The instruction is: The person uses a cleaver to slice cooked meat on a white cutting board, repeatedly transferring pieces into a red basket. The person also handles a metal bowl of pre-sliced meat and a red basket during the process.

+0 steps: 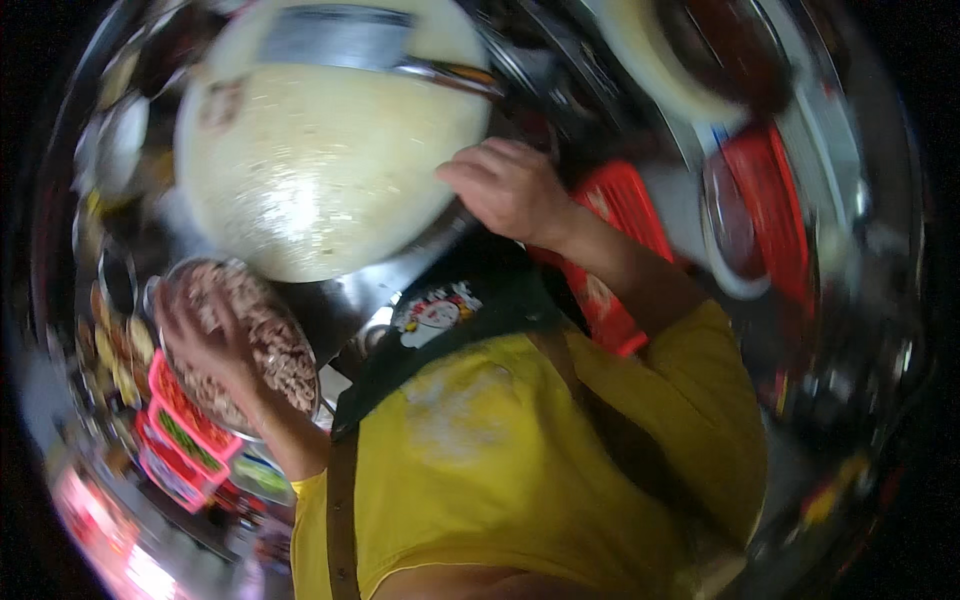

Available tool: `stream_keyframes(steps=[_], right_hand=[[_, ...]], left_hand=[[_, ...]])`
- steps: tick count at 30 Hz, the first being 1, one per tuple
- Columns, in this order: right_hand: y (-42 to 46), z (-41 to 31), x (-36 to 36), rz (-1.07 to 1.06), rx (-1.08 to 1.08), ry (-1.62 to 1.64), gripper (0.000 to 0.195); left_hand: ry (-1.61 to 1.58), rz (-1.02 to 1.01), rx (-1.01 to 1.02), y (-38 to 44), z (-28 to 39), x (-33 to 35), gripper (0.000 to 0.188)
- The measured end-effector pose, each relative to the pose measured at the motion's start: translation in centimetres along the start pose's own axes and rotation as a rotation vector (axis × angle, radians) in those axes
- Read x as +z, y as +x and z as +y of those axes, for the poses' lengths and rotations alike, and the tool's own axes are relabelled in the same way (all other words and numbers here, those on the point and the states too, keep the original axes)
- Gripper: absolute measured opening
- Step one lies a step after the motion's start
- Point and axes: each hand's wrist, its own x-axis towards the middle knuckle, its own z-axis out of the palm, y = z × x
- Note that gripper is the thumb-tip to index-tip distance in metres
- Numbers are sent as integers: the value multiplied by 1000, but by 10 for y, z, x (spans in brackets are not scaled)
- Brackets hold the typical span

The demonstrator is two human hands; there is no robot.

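Observation:
A round pale cutting board (pixel 330 165) with a wet, shiny top lies before me. On its far part rests a cleaver (pixel 337 37), its handle pointing right; no hand touches it. My right hand (pixel 506 187) is by the board's right edge, fingers curled; whether anything is inside them cannot be told. At the lower left, my left hand (pixel 206 337) is over a metal bowl (pixel 311 360) of cut, pale pinkish meat (pixel 281 345), its blurred fingers apart. Contact with the meat is unclear. A small dark reddish smudge or piece (pixel 223 103) shows on the board's left side.
Pink containers (pixel 187 442) with red and green chopped food sit beside the bowl. Red plastic baskets (pixel 622 217) lie beyond my right forearm. A round vessel with dark brown contents (pixel 720 52) is at the upper right. Several blurred dishes line the left.

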Motion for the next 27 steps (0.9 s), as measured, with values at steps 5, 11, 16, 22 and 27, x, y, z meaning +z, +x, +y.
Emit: stream_keyframes(steps=[5, 11, 16, 22, 27], right_hand=[[-151, -9, 34, -186, 492, -32, 22], [-281, -3, 39, -535, 1116, 11, 26], [-429, 28, 68, -493, 1349, -42, 29], [-572, 52, 109, -373, 1823, 102, 44], [-632, 67, 139, -79, 1910, 112, 54]], left_hand=[[-213, -3, 105, 18, 34, 15, 33], [-421, -3, 345, 40, 111, 22, 32], [-510, -153, 460, 20, 185, 17, 32], [-497, -420, 577, -35, 250, 39, 36], [-494, -643, 719, -97, 297, 68, 36]])
